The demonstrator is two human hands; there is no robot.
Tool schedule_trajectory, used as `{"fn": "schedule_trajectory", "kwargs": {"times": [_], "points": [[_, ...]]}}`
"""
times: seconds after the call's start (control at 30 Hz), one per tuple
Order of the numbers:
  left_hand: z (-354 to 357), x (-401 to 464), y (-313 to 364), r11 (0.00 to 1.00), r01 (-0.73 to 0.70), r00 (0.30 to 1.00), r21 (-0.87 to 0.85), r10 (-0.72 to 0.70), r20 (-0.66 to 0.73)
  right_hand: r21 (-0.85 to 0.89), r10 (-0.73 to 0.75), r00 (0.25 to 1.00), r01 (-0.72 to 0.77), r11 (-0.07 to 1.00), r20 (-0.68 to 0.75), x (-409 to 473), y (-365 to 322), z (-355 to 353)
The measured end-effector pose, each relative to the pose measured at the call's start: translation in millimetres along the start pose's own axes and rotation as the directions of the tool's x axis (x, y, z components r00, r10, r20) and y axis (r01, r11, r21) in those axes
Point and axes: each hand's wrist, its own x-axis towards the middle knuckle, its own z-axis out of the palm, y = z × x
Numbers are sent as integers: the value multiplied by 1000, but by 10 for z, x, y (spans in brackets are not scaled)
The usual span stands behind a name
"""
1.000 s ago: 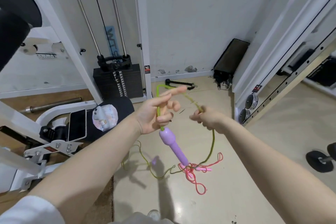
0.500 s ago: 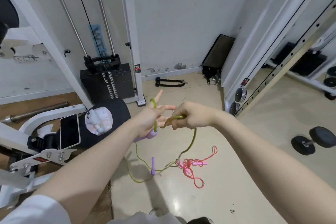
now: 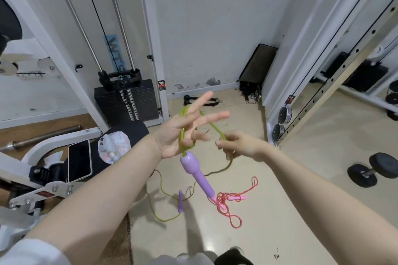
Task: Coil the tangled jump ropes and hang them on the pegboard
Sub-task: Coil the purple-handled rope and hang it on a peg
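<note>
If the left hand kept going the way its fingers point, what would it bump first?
Probably the black strap handle on the floor by the wall; the left hand points up and right toward it, though depth is hard to judge.

Green rope: looped at frame centre, the slack trailing down to the floor.
Purple handle: hung tilted below the loop, thick end uppermost.
Second purple handle: laid on the floor, lower centre, green cord curling beside it.
Red rope: left in a tangled heap on the floor right of centre, pink handles lying within it.
</note>
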Motion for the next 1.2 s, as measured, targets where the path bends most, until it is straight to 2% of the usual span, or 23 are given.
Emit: {"fn": "schedule_trajectory", "kwargs": {"times": [0.07,0.13,0.2,0.27,0.33,0.37,0.43,0.5,0.53,0.57,0.63,0.7,0.77,0.83,0.87,0.9,0.93,0.97,1.0,1.07,1.1,1.17,1.2], "points": [[-75,55,-42,993,-120,960,-8,114,-257,-102,109,975,-90,991,194,-41,-29,69],[-195,155,-140,979,-199,860,47,198,-471,-264,238,902,-147,953,359,-110,-164,140],[-281,281,-242,967,-238,750,89,242,-615,-457,315,847,-97,884,428,-194,-325,176],[-330,411,-327,968,-201,682,151,249,-687,-585,261,875,30,810,407,-259,-462,79],[-314,523,-370,966,-83,694,243,231,-682,-595,54,942,165,786,332,-278,-558,-160],[-264,571,-382,950,16,732,311,201,-651,-592,-83,967,214,777,241,-280,-590,-307],[-72,670,-359,863,239,803,444,82,-590,-553,-300,954,251,795,2,-272,-602,-599],[110,783,-279,782,386,849,490,-92,-521,-469,-351,924,245,849,-152,-249,-515,-808],[178,832,-230,779,423,868,464,-200,-455,-439,-346,921,239,866,-180,-233,-437,-882],[215,871,-189,797,439,886,416,-306,-348,-379,-338,923,252,890,-181,-242,-378,-928],[229,922,-144,883,397,910,252,-414,15,-154,-315,940,294,943,-134,-211,-216,-997],[251,967,-112,948,317,895,-19,-293,337,-8,-300,950,301,954,-89,-156,-43,-1045],[319,1007,-71,954,191,904,-232,-79,420,-39,-222,974,220,975,-46,-108,154,-1061],[381,1067,-15,954,21,944,-300,81,321,-121,-75,992,87,989,99,-114,314,-1012],[379,1100,10,968,-67,976,-240,113,186,-166,5,982,27,986,191,-134,360,-976],[335,1143,12,983,-142,990,-120,139,-34,-217,64,963,-5,976,263,-180,353,-939],[281,1196,-5,983,-183,944,18,181,-276,-283,100,946,-9,959,309,-212,315,-922],[246,1257,-41,976,-180,853,125,218,-474,-356,109,933,21,934,342,-259,229,-907],[204,1316,-92,971,-152,758,187,236,-608,-446,98,929,78,892,358,-283,125,-903],[131,1419,-218,948,-53,644,315,274,-714,-622,-13,943,230,749,333,-324,-106,-903],[104,1449,-278,917,37,631,398,288,-721,-693,-125,951,292,659,281,-328,-200,-924],[120,1471,-375,812,227,704,538,245,-667,-784,-384,917,316,535,108,-320,-311,-1052],[165,1481,-395,751,321,750,577,170,-639,-779,-463,886,286,558,-6,-309,-322,-1152]]}}
